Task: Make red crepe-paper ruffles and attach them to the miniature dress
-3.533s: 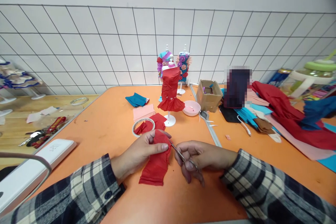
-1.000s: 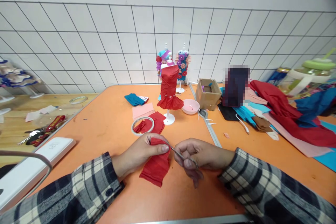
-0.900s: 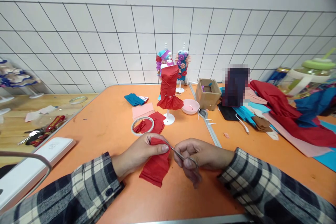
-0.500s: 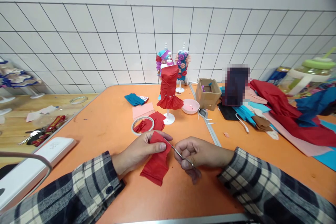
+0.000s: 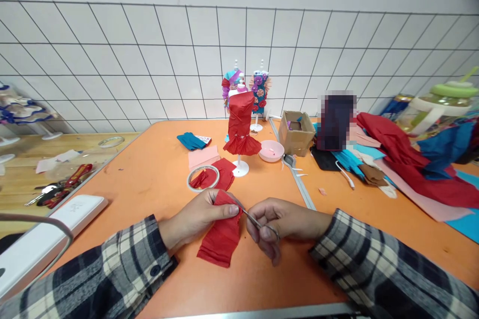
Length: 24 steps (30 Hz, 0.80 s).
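Note:
Pinched between the thumb and fingers of my left hand [image 5: 204, 214] is a folded piece of red crepe paper [image 5: 220, 241], its lower end hanging toward the table. My right hand [image 5: 275, 224] grips a small pair of metal scissors [image 5: 253, 220], with fingers at the handle loops. The blades point up and left and meet the paper's right edge by my left thumb; their tips are partly hidden. Beyond my hands stands a small mannequin [image 5: 241, 122] in a red crepe paper dress on a white base.
A roll of tape [image 5: 190, 179] lies over red paper scraps. A pink bowl [image 5: 271, 151] and a cardboard box [image 5: 297, 133] stand behind. To the right are heaped coloured papers [image 5: 404, 159]; a white power bank [image 5: 52, 244] lies at left. Two more dressed mannequins stand by the tiled wall.
The scissors and my right hand have shifted slightly left against the red paper's edge. The paper's lower end hangs a little lower. My left hand keeps nearly the same place.

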### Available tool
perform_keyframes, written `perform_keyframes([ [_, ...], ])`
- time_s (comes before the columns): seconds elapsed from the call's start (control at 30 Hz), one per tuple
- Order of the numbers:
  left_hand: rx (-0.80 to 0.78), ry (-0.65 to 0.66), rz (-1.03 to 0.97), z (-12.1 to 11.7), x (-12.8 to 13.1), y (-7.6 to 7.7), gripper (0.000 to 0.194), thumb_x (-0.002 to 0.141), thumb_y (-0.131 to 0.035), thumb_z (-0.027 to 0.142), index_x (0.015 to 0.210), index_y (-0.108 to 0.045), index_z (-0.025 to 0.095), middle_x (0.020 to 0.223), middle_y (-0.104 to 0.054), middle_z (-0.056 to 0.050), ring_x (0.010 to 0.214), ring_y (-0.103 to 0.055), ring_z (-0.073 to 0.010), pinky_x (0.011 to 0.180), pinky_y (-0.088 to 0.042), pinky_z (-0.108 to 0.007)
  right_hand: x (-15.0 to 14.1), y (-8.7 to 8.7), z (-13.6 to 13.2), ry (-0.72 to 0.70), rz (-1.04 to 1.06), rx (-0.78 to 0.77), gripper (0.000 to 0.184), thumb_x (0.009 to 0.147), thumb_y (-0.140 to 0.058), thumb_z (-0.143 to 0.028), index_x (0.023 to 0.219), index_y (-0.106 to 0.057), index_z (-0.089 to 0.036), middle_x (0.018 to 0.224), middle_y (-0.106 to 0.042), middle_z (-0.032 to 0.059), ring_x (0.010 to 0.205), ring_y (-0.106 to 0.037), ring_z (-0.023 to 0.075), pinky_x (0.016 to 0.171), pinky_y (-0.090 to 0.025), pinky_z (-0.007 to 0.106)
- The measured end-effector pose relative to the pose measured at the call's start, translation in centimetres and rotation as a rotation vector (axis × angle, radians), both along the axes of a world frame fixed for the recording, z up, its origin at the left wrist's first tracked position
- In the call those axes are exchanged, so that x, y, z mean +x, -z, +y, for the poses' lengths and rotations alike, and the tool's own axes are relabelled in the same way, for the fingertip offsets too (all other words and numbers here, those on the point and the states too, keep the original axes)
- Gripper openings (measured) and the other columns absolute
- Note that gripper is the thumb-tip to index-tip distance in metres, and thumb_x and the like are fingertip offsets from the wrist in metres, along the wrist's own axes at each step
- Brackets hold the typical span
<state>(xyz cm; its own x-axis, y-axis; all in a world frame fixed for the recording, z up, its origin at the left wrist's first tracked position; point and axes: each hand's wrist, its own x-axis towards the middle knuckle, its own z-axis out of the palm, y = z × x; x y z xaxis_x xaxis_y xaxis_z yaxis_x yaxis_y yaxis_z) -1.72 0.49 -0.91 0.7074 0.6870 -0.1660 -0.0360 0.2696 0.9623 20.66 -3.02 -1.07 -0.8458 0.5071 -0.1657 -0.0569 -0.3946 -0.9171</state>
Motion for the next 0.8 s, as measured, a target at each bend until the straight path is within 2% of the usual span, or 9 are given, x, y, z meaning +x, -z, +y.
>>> perform_keyframes([
  [0.1, 0.016, -0.034, -0.006, 0.1, -0.1, 0.3, 0.037, 0.067, -0.081, 0.045, 0.074, -0.071, 0.01, 0.069, -0.065, -0.006, 0.064, -0.058, -0.016, 0.063, -0.044, -0.027, -0.1, -0.1, 0.0, 0.033, 0.002, 0.014, 0.044, 0.07, -0.077, -0.048, 0.081, -0.058, -0.01, 0.058, -0.062, -0.0006, 0.042, -0.059, 0.0084, 0.045, -0.05, 0.017],
  [0.3, 0.091, 0.002, 0.029, 0.2, -0.2, 0.4, 0.035, 0.07, -0.079, 0.044, 0.07, -0.071, 0.011, 0.068, -0.063, -0.005, 0.065, -0.054, -0.0143, 0.061, -0.041, -0.025, -0.2, -0.1, 0.0, -0.028, -0.008, -0.001, 0.049, 0.071, -0.076, -0.051, 0.092, -0.064, -0.008, 0.068, -0.065, 0.0019, 0.053, -0.064, 0.0111, 0.051, -0.054, 0.02],
  [0.43, 0.061, -0.044, 0.004, 0.2, -0.1, 0.3, 0.036, 0.066, -0.082, 0.045, 0.071, -0.071, 0.011, 0.067, -0.063, -0.004, 0.062, -0.054, -0.0138, 0.059, -0.041, -0.025, 0.0, -0.2, 0.1, 0.011, -0.029, 0.03, 0.044, 0.074, -0.075, -0.047, 0.09, -0.067, -0.007, 0.061, -0.062, 0.0003, 0.049, -0.06, 0.0091, 0.046, -0.05, 0.017],
  [0.53, 0.026, -0.047, -0.014, 0.1, 0.0, 0.2, 0.036, 0.065, -0.082, 0.044, 0.066, -0.069, 0.01, 0.063, -0.061, -0.003, 0.059, -0.053, -0.0125, 0.056, -0.04, -0.024, 0.1, -0.2, 0.1, 0.019, -0.037, 0.036, 0.045, 0.074, -0.074, -0.048, 0.093, -0.067, -0.008, 0.063, -0.062, 0.0005, 0.05, -0.061, 0.0097, 0.047, -0.052, 0.019],
  [0.63, -0.067, -0.079, -0.064, 0.0, -0.1, 0.0, 0.035, 0.064, -0.084, 0.041, 0.078, -0.072, 0.012, 0.067, -0.064, -0.004, 0.06, -0.057, -0.0135, 0.058, -0.042, -0.024, 0.1, -0.3, 0.1, 0.073, -0.076, 0.066, 0.042, 0.075, -0.074, -0.047, 0.091, -0.066, -0.009, 0.062, -0.061, -0.001, 0.048, -0.061, 0.0096, 0.047, -0.053, 0.02],
  [0.73, -0.15, -0.122, -0.143, -0.1, -0.3, -0.5, 0.047, 0.06, -0.086, 0.042, 0.096, -0.072, 0.016, 0.077, -0.068, -0.005, 0.065, -0.062, -0.0164, 0.061, -0.046, -0.026, 0.0, -0.6, 0.1, 0.148, -0.107, 0.09, 0.042, 0.074, -0.073, -0.049, 0.09, -0.065, -0.011, 0.063, -0.061, -0.0012, 0.047, -0.06, 0.0087, 0.046, -0.052, 0.019],
  [0.8, -0.15, -0.144, -0.148, -0.1, -0.3, -0.7, 0.049, 0.059, -0.087, 0.043, 0.097, -0.072, 0.016, 0.08, -0.069, -0.005, 0.067, -0.063, -0.0171, 0.062, -0.047, -0.026, -0.1, -0.7, 0.2, 0.155, -0.117, 0.095, 0.044, 0.074, -0.073, -0.051, 0.091, -0.064, -0.011, 0.064, -0.06, -0.0013, 0.048, -0.059, 0.0081, 0.046, -0.051, 0.018],
])
